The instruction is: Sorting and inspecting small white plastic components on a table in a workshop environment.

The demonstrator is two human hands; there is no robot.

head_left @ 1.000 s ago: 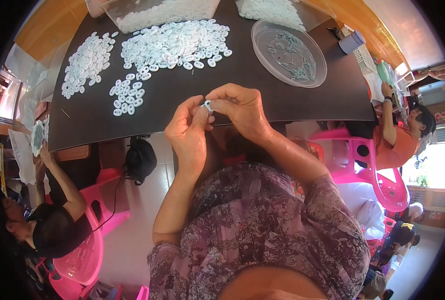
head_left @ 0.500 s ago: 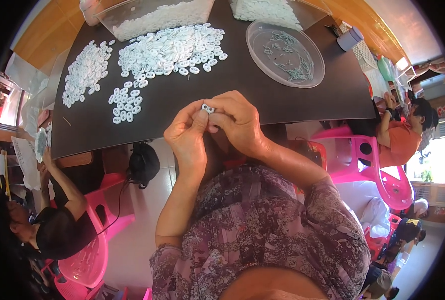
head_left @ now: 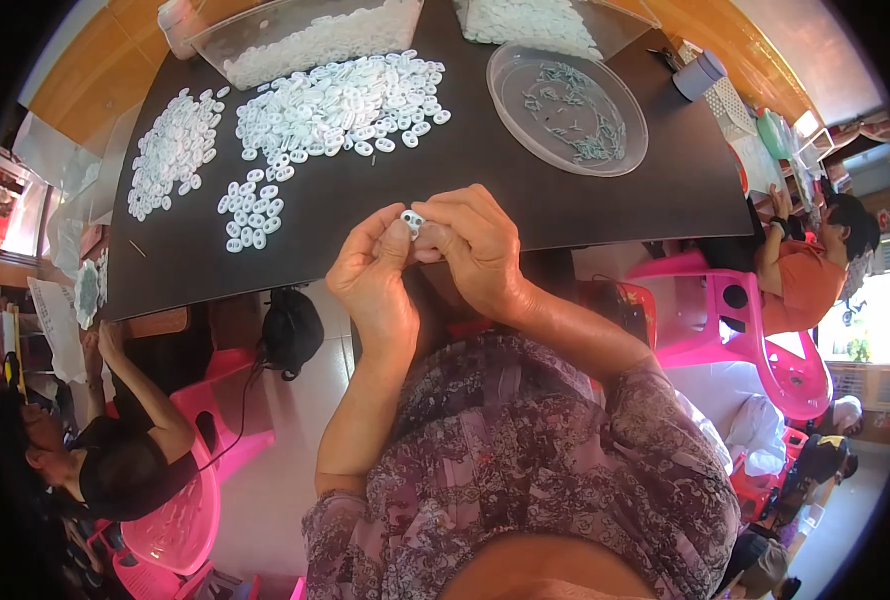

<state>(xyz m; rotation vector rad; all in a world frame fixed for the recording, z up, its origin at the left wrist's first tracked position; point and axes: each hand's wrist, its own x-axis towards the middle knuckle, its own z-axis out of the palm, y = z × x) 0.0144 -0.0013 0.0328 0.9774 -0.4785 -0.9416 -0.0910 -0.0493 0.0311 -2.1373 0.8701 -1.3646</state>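
Note:
Both hands meet above the table's front edge around a small white oval piece with two dark holes (head_left: 412,221). My left hand (head_left: 375,280) is closed, pinching the piece between thumb and forefinger from the left. From the right, my right hand (head_left: 477,255) grips it too, its fingertips pressed close to the left thumb. Fingers cover part of the piece. Similar white ovals lie beyond the hands: a large heap (head_left: 340,105), a heap to its left (head_left: 175,150) and a small cluster (head_left: 252,215) nearer me.
A round clear tray (head_left: 510,110) with small grey-green pieces stands at the right. Clear bins (head_left: 215,50) of white pieces line the back of the dark table (head_left: 615,205). A grey-lidded container (head_left: 698,76) stands far right. Other people sit on either side by pink chairs (head_left: 170,520).
The white oval piece has turned slightly in my fingers, so its two holes show more plainly. Both hands keep nearly the same place. At the left, a co-worker's arm has shifted.

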